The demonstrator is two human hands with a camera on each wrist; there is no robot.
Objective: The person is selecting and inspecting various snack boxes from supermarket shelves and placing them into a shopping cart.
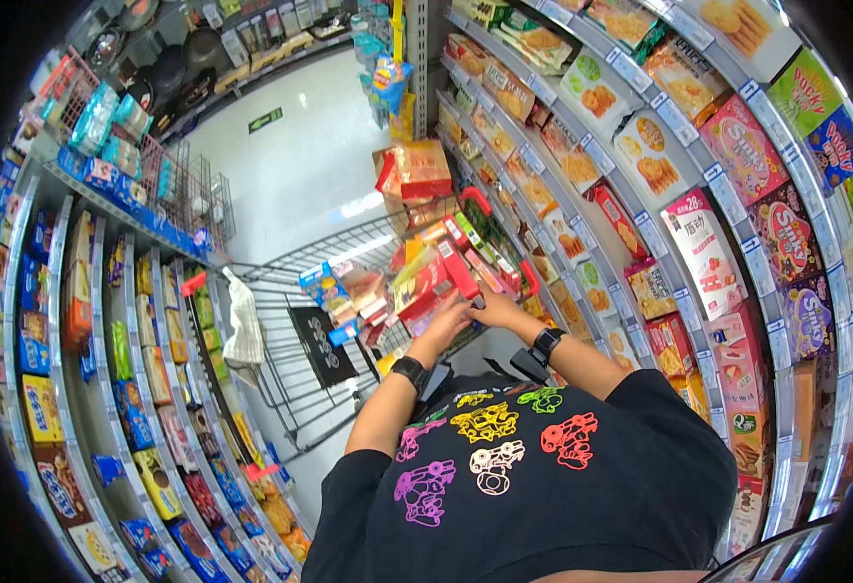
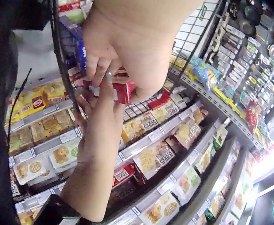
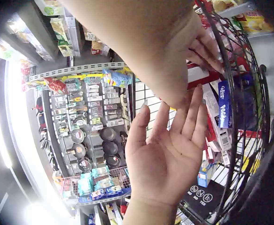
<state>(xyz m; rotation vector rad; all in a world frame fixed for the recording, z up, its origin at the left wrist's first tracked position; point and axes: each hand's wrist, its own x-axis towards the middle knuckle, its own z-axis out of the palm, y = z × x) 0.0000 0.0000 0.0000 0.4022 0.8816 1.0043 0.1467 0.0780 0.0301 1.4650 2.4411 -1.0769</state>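
Note:
Over the shopping cart (image 1: 290, 330), both hands are at a slim red box (image 1: 458, 273), close above the heaped packages (image 1: 417, 282). My left hand (image 1: 439, 328) holds its near end, fingers and thumb on opposite sides in the left wrist view. My right hand (image 1: 500, 312) meets it there; its thumb lies on the red box (image 2: 123, 91) and its fingers bend round the edge. In the right wrist view the left hand (image 3: 167, 145) turns its palm to the camera, and the right forearm hides part of the red box (image 3: 202, 78).
Shelves of biscuit packs (image 1: 655, 155) rise close on the right. More snack shelves (image 1: 144, 389) stand on the left. A white cloth bag (image 1: 243, 325) hangs on the cart's left side. Larger red-and-gold boxes (image 1: 417, 170) sit at the cart's far end, with pale floor (image 1: 300, 175) beyond.

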